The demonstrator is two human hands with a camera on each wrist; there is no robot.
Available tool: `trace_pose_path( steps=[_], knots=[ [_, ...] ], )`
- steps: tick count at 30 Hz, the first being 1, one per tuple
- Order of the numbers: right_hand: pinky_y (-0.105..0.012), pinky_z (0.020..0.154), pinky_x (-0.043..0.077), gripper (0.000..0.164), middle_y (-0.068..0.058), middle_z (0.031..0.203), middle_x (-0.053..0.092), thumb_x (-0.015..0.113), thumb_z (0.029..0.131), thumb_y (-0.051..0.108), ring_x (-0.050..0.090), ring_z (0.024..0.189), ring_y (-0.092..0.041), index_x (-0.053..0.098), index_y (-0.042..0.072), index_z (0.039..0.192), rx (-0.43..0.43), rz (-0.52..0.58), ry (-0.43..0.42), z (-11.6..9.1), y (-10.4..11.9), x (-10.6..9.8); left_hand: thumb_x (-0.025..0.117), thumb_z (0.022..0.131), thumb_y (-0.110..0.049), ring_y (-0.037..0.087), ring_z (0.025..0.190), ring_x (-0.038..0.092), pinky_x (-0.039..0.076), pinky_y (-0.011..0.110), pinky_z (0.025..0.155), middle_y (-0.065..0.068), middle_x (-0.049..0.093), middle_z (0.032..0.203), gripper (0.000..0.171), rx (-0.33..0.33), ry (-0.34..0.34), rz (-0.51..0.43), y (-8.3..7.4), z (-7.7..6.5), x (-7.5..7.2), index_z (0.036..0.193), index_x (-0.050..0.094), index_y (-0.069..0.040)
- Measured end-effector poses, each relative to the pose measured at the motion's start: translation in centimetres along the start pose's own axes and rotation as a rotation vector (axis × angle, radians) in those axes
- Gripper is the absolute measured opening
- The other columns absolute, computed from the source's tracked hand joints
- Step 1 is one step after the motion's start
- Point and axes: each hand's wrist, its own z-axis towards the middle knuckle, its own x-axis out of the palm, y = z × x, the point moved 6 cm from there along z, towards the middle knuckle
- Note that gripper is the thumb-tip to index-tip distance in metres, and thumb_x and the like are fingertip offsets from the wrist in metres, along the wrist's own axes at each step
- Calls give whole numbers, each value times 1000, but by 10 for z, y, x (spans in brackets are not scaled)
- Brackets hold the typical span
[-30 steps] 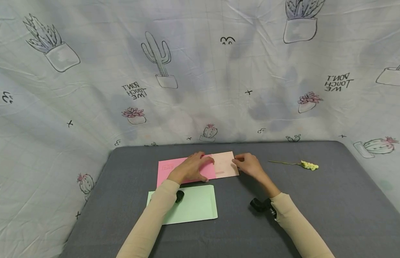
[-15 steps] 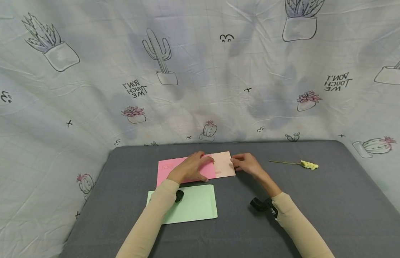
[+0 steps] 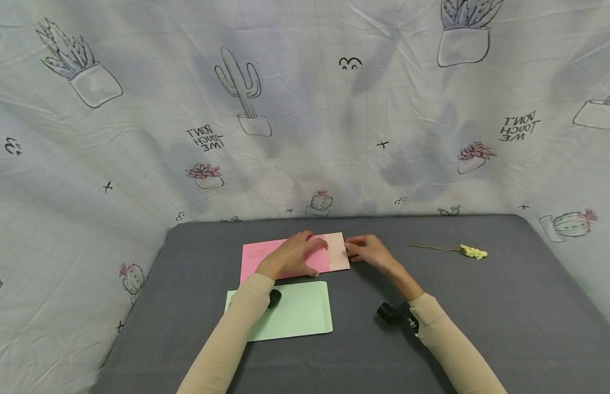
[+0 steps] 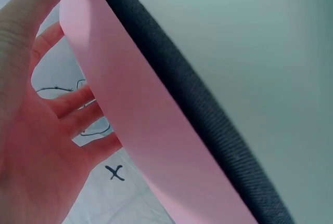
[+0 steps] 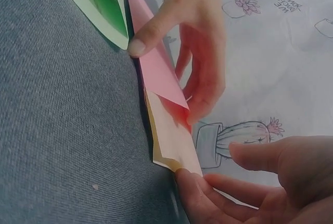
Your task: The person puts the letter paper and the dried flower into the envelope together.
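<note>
My left hand spans the pink envelope, thumb on its near edge and fingers at its far edge. In the left wrist view, the fingertips touch the edge of that pink paper. A peach folded card sticks out of the envelope's right end, its other part hidden inside. My right hand has its fingertips against the card's outer end. The right wrist view shows the card's layers slightly parted, with the right thumb held apart from it.
A pale green envelope lies nearer, partly under the left forearm. To the right, a yellow flower sprig rests on the grey tabletop. A cactus-print cloth hangs behind the table.
My right hand has moved left with the peach card, so less of the card shows outside the pink envelope. My left hand has stayed in place on the envelope.
</note>
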Motion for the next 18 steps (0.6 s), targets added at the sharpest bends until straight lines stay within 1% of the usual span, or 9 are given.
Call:
trace_pose_path(
  steps=[8, 18],
  knots=[
    [-38, 81, 57, 40, -33, 123, 58, 52, 101, 11, 65, 105, -38, 51, -16, 131, -3, -5, -1, 6, 0, 2, 84, 76, -40, 28, 131, 41, 30, 46, 112, 8, 41, 141, 68, -15, -1, 6, 1, 2, -2, 135, 50, -36],
    [-39, 82, 57, 39, -32, 121, 60, 53, 101, 12, 66, 103, -37, 52, -16, 129, -7, 14, 9, 14, 2, 5, 84, 75, -39, 27, 127, 44, 33, 46, 110, 8, 44, 137, 70, -19, -13, 5, 0, 5, -3, 136, 50, -34]
  ],
)
